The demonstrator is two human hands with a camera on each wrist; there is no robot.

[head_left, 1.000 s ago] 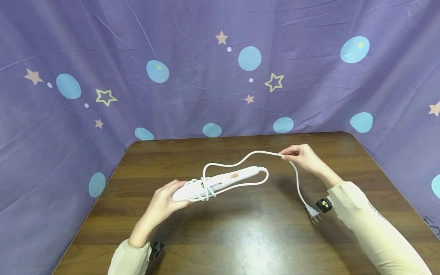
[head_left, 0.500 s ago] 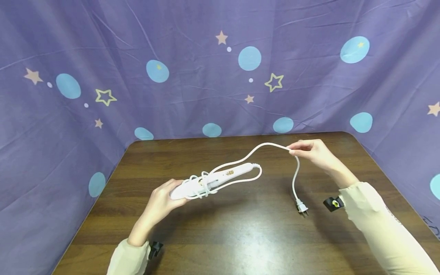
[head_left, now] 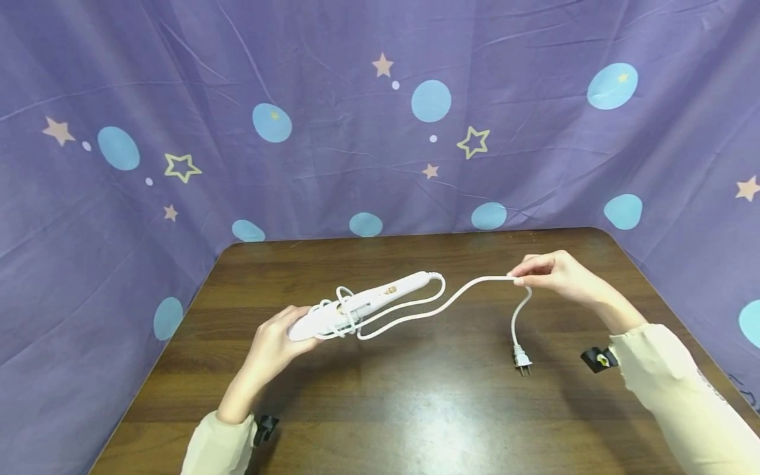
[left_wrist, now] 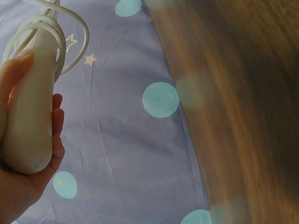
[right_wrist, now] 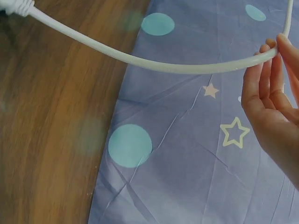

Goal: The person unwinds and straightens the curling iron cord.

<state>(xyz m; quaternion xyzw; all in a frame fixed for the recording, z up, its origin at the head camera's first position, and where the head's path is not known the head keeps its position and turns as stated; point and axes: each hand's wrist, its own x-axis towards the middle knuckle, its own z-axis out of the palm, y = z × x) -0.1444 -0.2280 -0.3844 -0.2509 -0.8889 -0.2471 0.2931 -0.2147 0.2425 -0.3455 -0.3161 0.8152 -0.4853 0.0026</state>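
Observation:
My left hand [head_left: 276, 340] grips the wide end of a white hair straightener [head_left: 380, 295] and holds it above the table, its narrow end tilted up to the right. In the left wrist view the fingers and thumb wrap round the smooth straightener body [left_wrist: 32, 116]. Loops of white power cord [head_left: 350, 316] still circle its middle. Off to the right, my right hand [head_left: 558, 274] pinches the cord between thumb and fingertips. Below that pinch the two-prong plug [head_left: 522, 357] dangles. The right wrist view shows the cord [right_wrist: 177, 68] curving from the fingertips toward the plug end.
A brown wooden table [head_left: 415, 396] lies beneath both hands. Behind it and at the sides hangs a purple curtain [head_left: 332, 119] with stars and blue dots. Each sleeve has a black wrist mount [head_left: 598, 359] near its cuff.
My right hand has moved right with the cord, rising and then dropping a little. One cord loop has come off the straightener, leaving a longer free length. The straightener has shifted slightly left and tilted up more.

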